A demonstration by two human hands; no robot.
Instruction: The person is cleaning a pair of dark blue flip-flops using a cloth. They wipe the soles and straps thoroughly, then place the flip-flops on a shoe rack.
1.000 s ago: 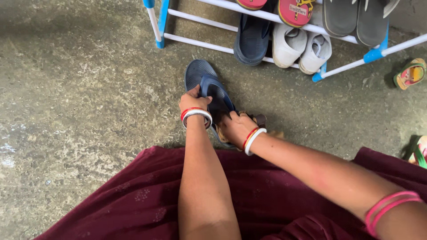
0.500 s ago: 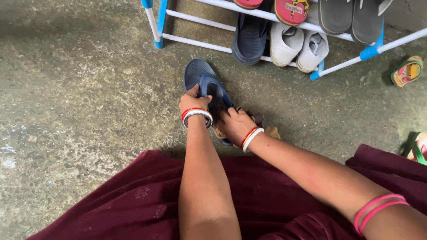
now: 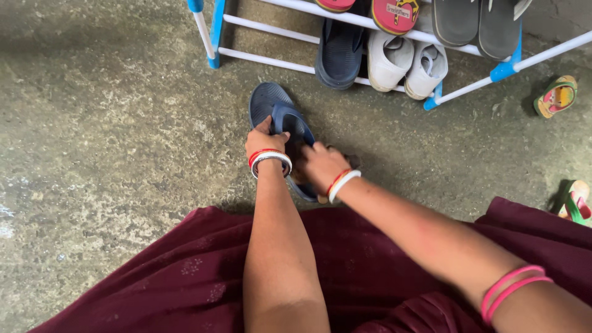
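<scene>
A dark blue slipper (image 3: pixel 276 110) lies on the concrete floor in front of me, its strap raised. My left hand (image 3: pixel 264 140) grips the slipper's left edge by the strap. My right hand (image 3: pixel 322 164) presses a brownish cloth (image 3: pixel 353 161) onto the slipper's heel part; most of the cloth is hidden under the hand. Both wrists wear red and white bangles. My dark red skirt (image 3: pixel 185 271) fills the lower part of the view.
A blue-and-white shoe rack (image 3: pixel 213 37) stands at the top, holding a dark blue slipper (image 3: pixel 339 52), white shoes (image 3: pixel 404 58), grey slippers and red ones. Small colourful sandals lie at the right, one (image 3: pixel 557 97) near the rack, one (image 3: pixel 573 203) by my skirt.
My right hand has slid a little up along the slipper with the cloth, so less cloth shows beside it. The left hand keeps its hold. The view has shifted slightly.
</scene>
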